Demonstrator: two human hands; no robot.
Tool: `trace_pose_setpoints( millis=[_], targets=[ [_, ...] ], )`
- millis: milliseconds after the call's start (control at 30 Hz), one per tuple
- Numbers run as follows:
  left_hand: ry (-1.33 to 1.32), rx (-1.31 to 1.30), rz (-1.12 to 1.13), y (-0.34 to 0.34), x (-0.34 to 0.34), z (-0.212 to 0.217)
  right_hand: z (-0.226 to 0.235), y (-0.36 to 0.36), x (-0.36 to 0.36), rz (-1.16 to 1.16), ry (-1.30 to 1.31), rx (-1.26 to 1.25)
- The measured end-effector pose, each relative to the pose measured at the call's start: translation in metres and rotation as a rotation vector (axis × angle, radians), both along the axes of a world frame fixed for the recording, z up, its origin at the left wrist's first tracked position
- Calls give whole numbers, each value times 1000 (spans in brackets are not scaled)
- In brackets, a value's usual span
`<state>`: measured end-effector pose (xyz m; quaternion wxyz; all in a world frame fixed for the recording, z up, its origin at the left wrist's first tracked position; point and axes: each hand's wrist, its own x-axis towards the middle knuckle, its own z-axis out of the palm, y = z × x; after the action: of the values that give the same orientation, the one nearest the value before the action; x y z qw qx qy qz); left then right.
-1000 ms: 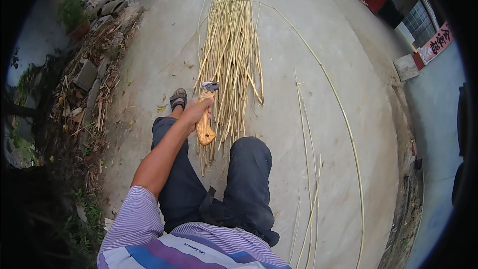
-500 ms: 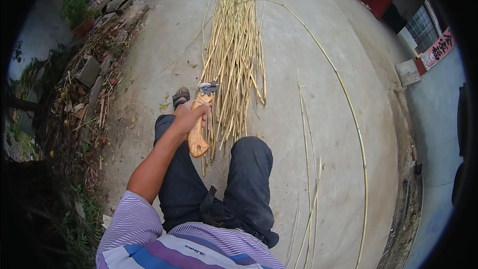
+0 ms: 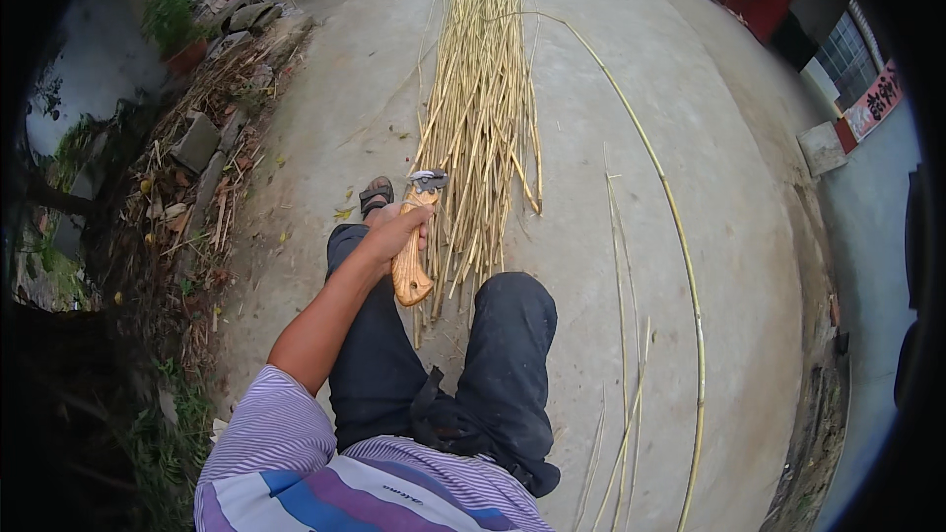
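Note:
My left hand (image 3: 396, 233) is closed around a wooden-handled hand tool (image 3: 412, 281), with its curved brown grip hanging below my fist. A short metal head (image 3: 428, 179) sticks out above my fingers; its exact kind is hard to tell. I hold it over my left thigh, just in front of the near end of a big bundle of thin yellow-green stalks (image 3: 480, 118) on the concrete. One long stalk (image 3: 673, 207) arcs from the bundle to the lower right. My right hand does not show.
Several loose thin stalks (image 3: 626, 345) lie right of my knees. On the left run stones, dry litter and weeds (image 3: 202, 143), with a potted plant (image 3: 169, 25) further back. A pale blue wall (image 3: 872, 266) borders the right side. My sandalled left foot (image 3: 375, 194) stands beside the bundle.
The view has shifted slightly, so most of the scene sits a little further right. My left hand keeps its hold on the tool, which is tipped slightly differently.

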<state>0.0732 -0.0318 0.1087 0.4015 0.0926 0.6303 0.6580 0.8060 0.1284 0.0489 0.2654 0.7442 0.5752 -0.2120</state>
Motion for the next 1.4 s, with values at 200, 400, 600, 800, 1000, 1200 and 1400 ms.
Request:
trace_pose_setpoints(
  millis=[200,400,600,800,1000,1200,1400],
  targets=[
    [-76,-37,-117,28,24,-5,-1,32,-42,54,212,125],
    [-39,14,-179,54,53,24,-9,6,-9,9,227,97],
    [-33,4,-202,57,53,11,-26,-93,90,-128,11,-200],
    [0,-35,-155,63,60,22,-6,-189,174,-272,-152,-520],
    [38,-31,-234,61,75,25,11,-143,172,-210,52,-294],
    [104,-61,-218,16,83,63,65,72,-84,-212,1061,462],
    [126,-147,-232,-18,106,66,102,140,-246,-257,1404,286]
  ],
)
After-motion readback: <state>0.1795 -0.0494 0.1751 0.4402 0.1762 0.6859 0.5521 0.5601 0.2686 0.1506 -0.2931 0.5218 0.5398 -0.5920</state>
